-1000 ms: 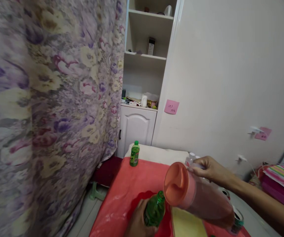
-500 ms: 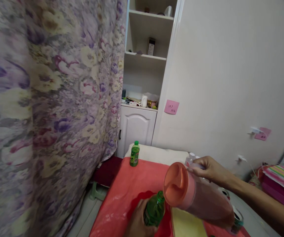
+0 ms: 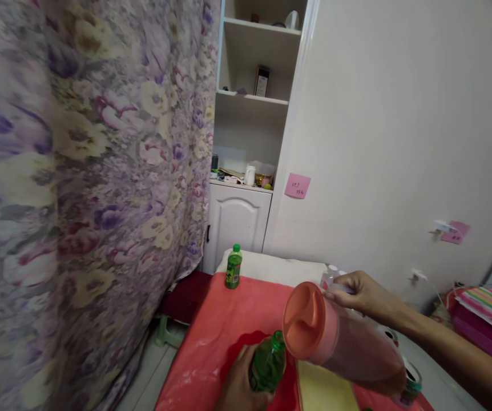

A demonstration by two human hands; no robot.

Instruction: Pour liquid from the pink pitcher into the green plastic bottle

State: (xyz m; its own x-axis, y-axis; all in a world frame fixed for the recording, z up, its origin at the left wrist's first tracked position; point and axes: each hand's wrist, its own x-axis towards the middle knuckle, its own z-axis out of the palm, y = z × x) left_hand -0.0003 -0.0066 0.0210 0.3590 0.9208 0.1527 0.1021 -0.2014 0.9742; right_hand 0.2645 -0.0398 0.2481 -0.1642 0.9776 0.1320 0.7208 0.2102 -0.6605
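My left hand (image 3: 241, 381) is wrapped round a green plastic bottle (image 3: 268, 365), whose open neck points up and slightly right. In my right hand (image 3: 353, 290) is the handle of a large clear pitcher (image 3: 361, 348) with an orange lid (image 3: 303, 321). The pitcher is tipped to the left and holds a brownish-pink liquid. Its lid edge meets or nearly meets the bottle's mouth; whether liquid flows between them I cannot make out. A second green bottle (image 3: 233, 267), capped and labelled, stands upright at the far left of the red-covered table (image 3: 203, 342).
Clear bottles with white caps (image 3: 331, 274) stand behind my right hand. A yellow sheet or board (image 3: 325, 388) lies below the pitcher. Jars or rolls (image 3: 412, 379) sit at the right table edge. A floral curtain (image 3: 100, 171) hangs left; a shelf cabinet (image 3: 241, 220) stands behind.
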